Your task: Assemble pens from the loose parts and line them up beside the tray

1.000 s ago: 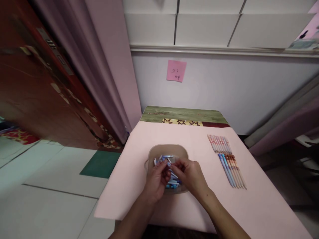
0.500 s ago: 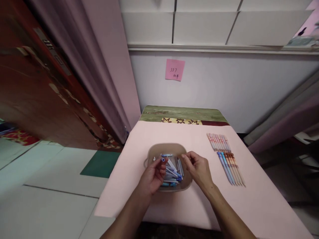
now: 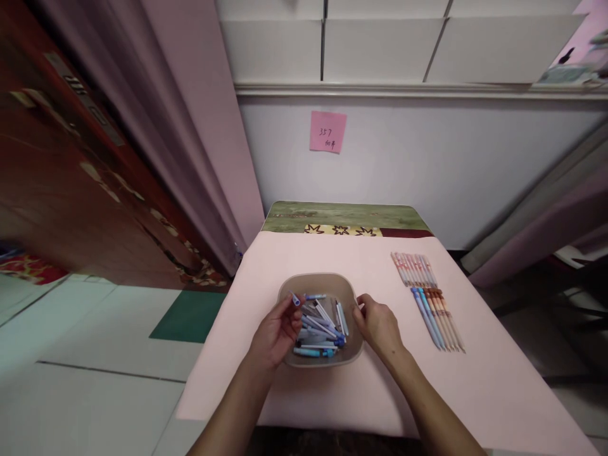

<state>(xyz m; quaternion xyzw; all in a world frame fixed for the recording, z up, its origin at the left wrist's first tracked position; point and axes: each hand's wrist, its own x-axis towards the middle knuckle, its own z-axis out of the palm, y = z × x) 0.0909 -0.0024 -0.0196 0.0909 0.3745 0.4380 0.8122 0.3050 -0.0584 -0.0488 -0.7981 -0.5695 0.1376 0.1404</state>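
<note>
A beige basket (image 3: 316,278) stands on the pink-covered table, with several blue and white pen parts (image 3: 323,320) lying loose inside. Above its left side, my left hand (image 3: 278,326) pinches a small blue pen piece (image 3: 295,299) between thumb and fingertips. My right hand (image 3: 377,323) is at the basket's right rim with its fingers closed; whatever it may hold is too small to make out. To the right lie two rows of pens: pale patterned ones (image 3: 414,270) at the back and blue and brown-topped ones (image 3: 437,320) in front.
The pink table cover (image 3: 332,399) reaches the near edge, and a green board (image 3: 346,215) shows at the far end. Behind stands a white wall with a pink note (image 3: 327,132). A brown door (image 3: 85,190) and a purple curtain are on the left.
My left hand has moved left and slightly up with the blue piece, showing more of the pens in the basket. My right hand has shifted slightly right relative to the basket, onto its rim.
</note>
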